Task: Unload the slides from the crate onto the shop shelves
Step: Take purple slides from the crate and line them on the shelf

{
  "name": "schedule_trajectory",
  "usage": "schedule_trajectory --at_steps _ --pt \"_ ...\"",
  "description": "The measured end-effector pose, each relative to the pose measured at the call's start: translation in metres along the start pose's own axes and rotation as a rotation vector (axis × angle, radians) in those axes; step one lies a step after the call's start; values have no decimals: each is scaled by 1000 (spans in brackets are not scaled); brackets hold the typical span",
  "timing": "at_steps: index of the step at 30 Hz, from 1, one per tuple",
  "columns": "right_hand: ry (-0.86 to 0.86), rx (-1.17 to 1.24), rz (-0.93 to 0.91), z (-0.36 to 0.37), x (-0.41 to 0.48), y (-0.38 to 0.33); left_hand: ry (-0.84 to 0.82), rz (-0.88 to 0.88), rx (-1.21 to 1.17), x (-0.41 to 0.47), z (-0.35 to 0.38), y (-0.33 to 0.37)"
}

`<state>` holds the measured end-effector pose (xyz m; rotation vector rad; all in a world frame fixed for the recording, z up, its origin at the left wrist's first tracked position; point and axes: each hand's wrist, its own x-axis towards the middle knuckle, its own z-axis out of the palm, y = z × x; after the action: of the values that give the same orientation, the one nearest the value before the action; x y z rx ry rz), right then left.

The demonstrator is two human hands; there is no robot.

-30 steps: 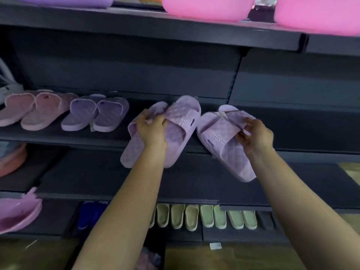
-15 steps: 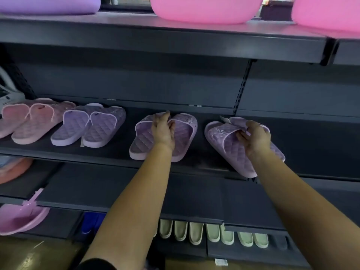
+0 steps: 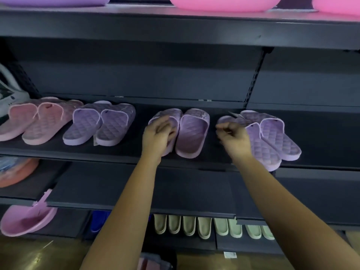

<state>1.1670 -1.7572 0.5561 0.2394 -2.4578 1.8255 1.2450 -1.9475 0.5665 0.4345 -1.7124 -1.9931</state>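
Two pairs of lilac quilted slides lie on the dark middle shelf (image 3: pixel 109 155). The middle pair (image 3: pixel 192 133) sits side by side, toes toward the back. My left hand (image 3: pixel 158 136) hovers over this pair's left slide and hides most of it; its fingers are loose, and whether they touch the slide is unclear through the blur. The right pair (image 3: pixel 272 137) lies angled, heels toward the right. My right hand (image 3: pixel 232 138) is just left of that pair, with fingers loosely curled and nothing in them. No crate is visible.
Further left on the same shelf lie a pink pair (image 3: pixel 39 119) and another lilac pair (image 3: pixel 101 123). Pink basins (image 3: pixel 224 3) stand on the top shelf. Pale green slides (image 3: pixel 194 225) line the bottom shelf. A pink scoop (image 3: pixel 25 221) and an orange item (image 3: pixel 17 172) are lower left.
Both hands set their pairs of slides down on the middle shelf and let go. The hands have drawn back slightly from the slides.
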Motion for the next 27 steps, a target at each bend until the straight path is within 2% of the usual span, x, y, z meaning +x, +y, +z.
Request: schedule_trajectory --at_steps 3,4,6,8,10,15,18,27 --pt "-226 -216 -117 28 -14 6 51 454 635 -11 -35 -15" --pt "-269 -287 -146 35 -19 7 12 513 769 -12 -43 -23" --pt "-314 -417 -191 48 -30 6 -102 494 923 -13 -54 -34" --pt "-261 -552 -269 58 -34 10 -197 407 957 -18 -57 -38" --pt "-214 -592 -313 62 -35 14 -203 400 987 -19 -59 -41" --pt "-202 -544 -352 53 -41 12 -143 376 1121 -15 -56 -49" --pt "-237 -519 -367 57 -40 13 -139 347 1116 -9 -63 -50" --pt "-297 -459 -343 94 -27 5 -94 423 1137 12 -94 -49"
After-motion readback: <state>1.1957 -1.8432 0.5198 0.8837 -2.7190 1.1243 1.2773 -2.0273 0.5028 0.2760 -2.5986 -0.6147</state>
